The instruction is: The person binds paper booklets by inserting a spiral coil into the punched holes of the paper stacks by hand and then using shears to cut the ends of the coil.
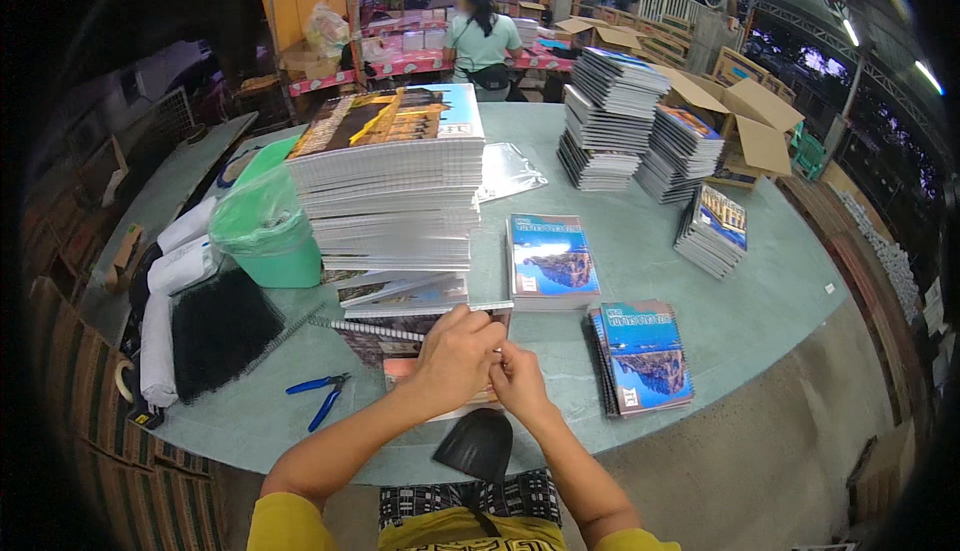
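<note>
A notebook [365, 346] stands tilted on its edge in front of me, its black spiral coil [385, 331] running along the upper edge. My left hand [452, 363] is closed over that edge near its right end. Right beside it, my right hand [517, 379] is pinched shut; whatever lies between its fingertips is too small to make out. Blue-handled cutters [322, 391] lie to the left of the notebook. Beyond them is a heap of loose black coils [225, 336]. A tall stack of unbound books [390, 191] rises just behind my hands.
Blue-covered books form one stack [552, 266] and bound notebooks another [645, 361] on the right. Farther back are more book stacks [608, 116] and open cardboard boxes [755, 131]. A green lined bin [280, 251] stands left. A person [484, 41] sits at a far table.
</note>
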